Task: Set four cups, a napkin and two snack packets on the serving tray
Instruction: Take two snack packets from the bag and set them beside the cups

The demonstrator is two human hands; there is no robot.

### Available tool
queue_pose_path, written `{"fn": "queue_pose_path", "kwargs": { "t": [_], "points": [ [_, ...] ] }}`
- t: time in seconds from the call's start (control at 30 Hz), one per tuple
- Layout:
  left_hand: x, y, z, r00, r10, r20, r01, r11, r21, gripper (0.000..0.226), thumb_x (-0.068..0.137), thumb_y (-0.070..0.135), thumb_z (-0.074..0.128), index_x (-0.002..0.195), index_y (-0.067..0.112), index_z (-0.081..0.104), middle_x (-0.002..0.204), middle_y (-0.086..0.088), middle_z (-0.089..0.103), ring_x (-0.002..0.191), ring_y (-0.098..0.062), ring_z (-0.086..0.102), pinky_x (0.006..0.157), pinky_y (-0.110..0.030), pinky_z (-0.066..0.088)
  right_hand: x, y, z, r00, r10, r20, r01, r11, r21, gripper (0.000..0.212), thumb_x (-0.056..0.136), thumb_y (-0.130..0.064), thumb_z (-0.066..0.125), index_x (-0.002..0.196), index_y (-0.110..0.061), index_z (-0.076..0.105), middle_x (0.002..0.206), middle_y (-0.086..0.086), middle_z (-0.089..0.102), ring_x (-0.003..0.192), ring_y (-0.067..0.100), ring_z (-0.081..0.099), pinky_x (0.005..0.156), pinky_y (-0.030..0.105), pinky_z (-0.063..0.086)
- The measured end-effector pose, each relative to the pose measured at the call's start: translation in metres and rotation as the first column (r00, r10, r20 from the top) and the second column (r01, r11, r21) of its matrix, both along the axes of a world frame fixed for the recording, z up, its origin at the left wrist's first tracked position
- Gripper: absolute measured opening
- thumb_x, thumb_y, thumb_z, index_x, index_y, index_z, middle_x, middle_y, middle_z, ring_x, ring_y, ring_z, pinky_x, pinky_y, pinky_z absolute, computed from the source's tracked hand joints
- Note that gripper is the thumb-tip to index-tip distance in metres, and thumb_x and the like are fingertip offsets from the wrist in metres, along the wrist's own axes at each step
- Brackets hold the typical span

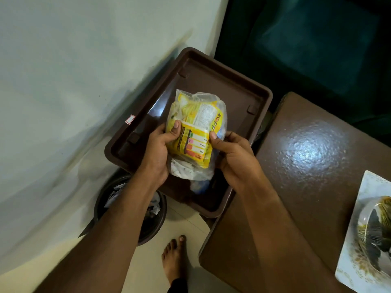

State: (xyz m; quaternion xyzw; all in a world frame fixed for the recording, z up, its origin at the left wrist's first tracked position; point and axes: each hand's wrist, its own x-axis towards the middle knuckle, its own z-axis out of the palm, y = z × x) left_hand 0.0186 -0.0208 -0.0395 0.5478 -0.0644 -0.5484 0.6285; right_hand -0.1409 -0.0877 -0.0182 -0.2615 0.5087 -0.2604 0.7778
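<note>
**Two hands on one clear bag of yellow snack packets**

Both hands grip a crinkly clear plastic bag of yellow snack packets [195, 134], held just above the middle of the dark brown rectangular plastic serving tray [237, 89]. Left hand [157, 149] clamps the bag's left edge, thumb on top; right hand [233, 154] pinches the right edge. Tray's right edge meets the glossy brown table [313, 149], its near-left corner overhanging a round dark bin [152, 227]. Bare foot [174, 256] on the pale floor below.

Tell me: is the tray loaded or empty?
Empty: the tray floor is bare; both hands hold the yellow packet above it.
</note>
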Motion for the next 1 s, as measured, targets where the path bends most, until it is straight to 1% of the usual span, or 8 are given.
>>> {"fn": "queue_pose_path", "kwargs": {
  "t": [0.13, 0.27, 0.37, 0.47, 0.6, 0.73, 0.87, 1.0],
  "points": [
    [0.002, 0.0, -0.002, 0.995, 0.023, 0.096, -0.024, 1.0, 0.009, 0.044, 0.087, 0.03, 0.075, 0.124, 0.008, 0.068, 0.112, -0.01, 0.081, 0.102, -0.029, 0.079, 0.077, -0.035, 0.065, 0.006, 0.0, -0.003, 0.973, -0.074, -0.22, 0.043, 0.989, -0.143, 0.027, 0.083, -0.005, 0.082, 0.094, -0.008, 0.058, 0.095, 0.013, 0.078, 0.093, 0.031, 0.078, 0.083, 0.055, 0.063],
    [0.005, 0.002, -0.003, 0.986, 0.039, 0.16, -0.037, 0.999, -0.012, 0.033, 0.089, 0.025, 0.076, 0.118, 0.012, 0.07, 0.107, -0.006, 0.082, 0.098, -0.024, 0.08, 0.073, -0.031, 0.064, 0.008, -0.002, -0.001, 0.906, -0.162, -0.391, 0.049, 0.958, -0.283, 0.038, 0.073, -0.009, 0.091, 0.093, -0.016, 0.059, 0.094, 0.013, 0.077, 0.09, 0.03, 0.077, 0.077, 0.054, 0.065],
    [0.005, 0.003, -0.002, 0.985, 0.048, 0.164, -0.044, 0.999, -0.027, 0.033, 0.091, 0.023, 0.075, 0.121, 0.01, 0.069, 0.108, -0.006, 0.082, 0.099, -0.026, 0.08, 0.073, -0.032, 0.065, 0.01, -0.003, 0.004, 0.929, -0.17, -0.329, 0.098, 0.97, -0.224, 0.045, 0.07, -0.005, 0.092, 0.1, -0.018, 0.061, 0.09, -0.002, 0.078, 0.081, 0.015, 0.079, 0.076, 0.048, 0.066],
    [0.005, 0.004, -0.001, 0.986, 0.06, 0.156, -0.057, 0.998, -0.023, 0.035, 0.09, 0.024, 0.075, 0.12, 0.007, 0.069, 0.105, -0.007, 0.082, 0.097, -0.026, 0.08, 0.074, -0.035, 0.065, 0.009, -0.005, 0.01, 0.968, -0.131, -0.214, 0.123, 0.991, -0.051, 0.043, 0.077, 0.0, 0.085, 0.115, -0.004, 0.065, 0.104, 0.011, 0.079, 0.094, 0.029, 0.078, 0.082, 0.055, 0.064],
    [0.01, 0.007, -0.001, 0.988, 0.07, 0.139, -0.068, 0.997, -0.023, 0.035, 0.086, 0.029, 0.075, 0.115, 0.01, 0.073, 0.107, -0.008, 0.082, 0.099, -0.028, 0.079, 0.078, -0.039, 0.065, 0.001, -0.007, 0.013, 0.995, -0.092, -0.043, 0.097, 0.983, 0.156, 0.031, 0.093, -0.013, 0.069, 0.119, 0.003, 0.071, 0.118, 0.021, 0.075, 0.113, 0.04, 0.071, 0.098, 0.06, 0.056],
    [0.008, 0.006, 0.001, 0.986, 0.048, 0.159, -0.041, 0.998, -0.043, 0.036, 0.087, 0.027, 0.075, 0.117, 0.009, 0.072, 0.108, -0.008, 0.082, 0.1, -0.028, 0.079, 0.078, -0.038, 0.064, -0.005, -0.01, 0.01, 0.981, -0.195, -0.022, 0.196, 0.973, 0.123, 0.038, 0.092, -0.004, 0.066, 0.127, 0.009, 0.063, 0.128, 0.027, 0.069, 0.122, 0.044, 0.065, 0.103, 0.061, 0.053],
    [0.012, 0.007, 0.001, 0.984, 0.054, 0.167, -0.046, 0.998, -0.051, 0.035, 0.086, 0.026, 0.076, 0.118, 0.012, 0.072, 0.112, -0.009, 0.081, 0.104, -0.03, 0.078, 0.08, -0.038, 0.064, -0.009, -0.008, 0.011, 0.966, -0.259, -0.021, 0.26, 0.965, 0.035, 0.024, 0.084, 0.009, 0.071, 0.102, -0.003, 0.064, 0.109, 0.019, 0.075, 0.093, 0.032, 0.076, 0.085, 0.051, 0.064],
    [0.02, 0.011, 0.002, 0.984, 0.09, 0.156, -0.081, 0.995, -0.059, 0.033, 0.087, 0.027, 0.074, 0.117, 0.014, 0.074, 0.112, -0.008, 0.081, 0.104, -0.029, 0.078, 0.078, -0.037, 0.064, -0.01, -0.008, 0.019, 0.983, -0.182, 0.018, 0.177, 0.973, 0.147, 0.041, 0.088, -0.001, 0.072, 0.128, 0.002, 0.062, 0.123, 0.023, 0.072, 0.11, 0.038, 0.072, 0.092, 0.057, 0.06]
  ]
}}
